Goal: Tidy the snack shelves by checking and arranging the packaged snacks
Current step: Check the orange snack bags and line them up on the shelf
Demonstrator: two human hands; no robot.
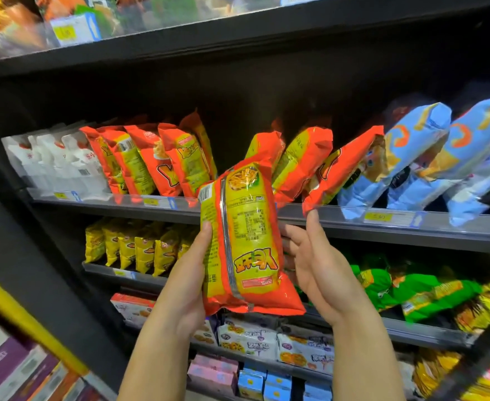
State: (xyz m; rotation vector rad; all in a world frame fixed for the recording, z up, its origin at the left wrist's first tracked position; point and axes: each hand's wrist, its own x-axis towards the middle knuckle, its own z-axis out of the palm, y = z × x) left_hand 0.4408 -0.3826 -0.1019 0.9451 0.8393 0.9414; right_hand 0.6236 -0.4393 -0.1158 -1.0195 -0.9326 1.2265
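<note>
My left hand grips an orange and yellow snack bag from its left side, thumb on the printed back, which faces me upside down. My right hand lies along the bag's right edge with straight fingers behind it. Its thumb points up and touches the bottom corner of a leaning orange bag on the middle shelf. More of the same orange bags stand in a row on the left and lean on the right. A dark gap in the row lies behind the held bag.
White bags fill the shelf's left end and blue bags lean at its right. The shelf below holds yellow bags and green bags. Boxed snacks sit lower. Another stocked shelf hangs overhead.
</note>
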